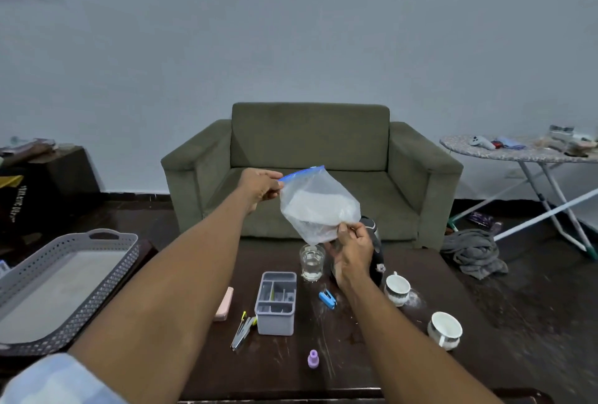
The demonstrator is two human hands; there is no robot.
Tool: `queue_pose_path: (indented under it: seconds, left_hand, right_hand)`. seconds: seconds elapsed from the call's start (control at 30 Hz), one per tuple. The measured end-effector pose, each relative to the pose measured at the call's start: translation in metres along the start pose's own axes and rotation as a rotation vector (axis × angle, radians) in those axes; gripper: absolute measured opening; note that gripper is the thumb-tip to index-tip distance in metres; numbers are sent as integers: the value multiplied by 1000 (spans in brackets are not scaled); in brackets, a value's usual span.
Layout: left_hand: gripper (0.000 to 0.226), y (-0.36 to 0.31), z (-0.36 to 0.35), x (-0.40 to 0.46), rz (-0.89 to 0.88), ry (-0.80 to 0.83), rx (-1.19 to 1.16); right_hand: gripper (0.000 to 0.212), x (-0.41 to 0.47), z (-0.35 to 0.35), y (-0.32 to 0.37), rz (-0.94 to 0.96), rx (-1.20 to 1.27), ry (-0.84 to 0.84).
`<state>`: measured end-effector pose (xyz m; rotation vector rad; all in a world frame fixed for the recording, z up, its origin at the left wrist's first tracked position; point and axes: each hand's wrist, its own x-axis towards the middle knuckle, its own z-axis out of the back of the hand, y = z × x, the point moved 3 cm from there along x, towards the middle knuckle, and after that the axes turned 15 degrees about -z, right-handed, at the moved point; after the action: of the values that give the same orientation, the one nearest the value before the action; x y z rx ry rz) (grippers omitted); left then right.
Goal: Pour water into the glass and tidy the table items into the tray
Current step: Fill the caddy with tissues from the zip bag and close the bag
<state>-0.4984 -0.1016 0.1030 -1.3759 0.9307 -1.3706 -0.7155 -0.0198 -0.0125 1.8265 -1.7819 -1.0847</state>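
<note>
At mid-frame I have the floppy, slippery-looking bag (pixel 318 206) tilted over the glass (pixel 312 262), left hand (pixel 259 188) pinching its blue zip edge, right hand (pixel 351 250) pinching the low corner; I judge those firmer edges the best holds.

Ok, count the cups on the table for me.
2 teacups: one right of the dark kettle, behind the right hand; the other nearer, by the table's right edge. No others visible.
</note>
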Motion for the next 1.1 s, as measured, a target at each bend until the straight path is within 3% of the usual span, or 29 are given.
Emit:
queue_pose_path:
  seconds: [0.07, 0.13, 0.2, 0.27, 0.37, 0.5, 0.67, 0.83, 1.1]
  left_hand:
    - [26, -11, -1, -3, -52, 76, 43]
    - [28, -22, -2, -6, -105, 148, 69]
    - [27, -28, -3, -12, -153, 202, 92]
    - [26, -31, -4, -16, -200, 240, 127]
    - [26, -40, -5, -22, -242, 290, 160]
    - [25, -57, -7, -30, -277, 303, 153]
    - [31, -72, -2, -22, -299, 271, 290]
    - [24, -107, -49, -38, -620, 488, 558]
    - [19, -117, -77, -40, -705, 463, 543]
  right_hand:
    - [16, -1, 10, -2, -107, -137, 34]
    - [12, -5, 21, 7, -138, -537, -106]
    - [7, -13, 26, 28, 14, -961, -421]
    - [28, -25, 12, 57, 312, -1020, -581]
    - [50, -30, -33, 99, 629, -1026, -340]
    - [35, -24, -71, 138, 514, -1110, -49]
    - [14, -28, -68, 154, 557, -1112, -22]
    - [28, -38, -82, 155, 580, -1049, 23]
    - [31, -45, -76, 172, 594, -1134, 44]
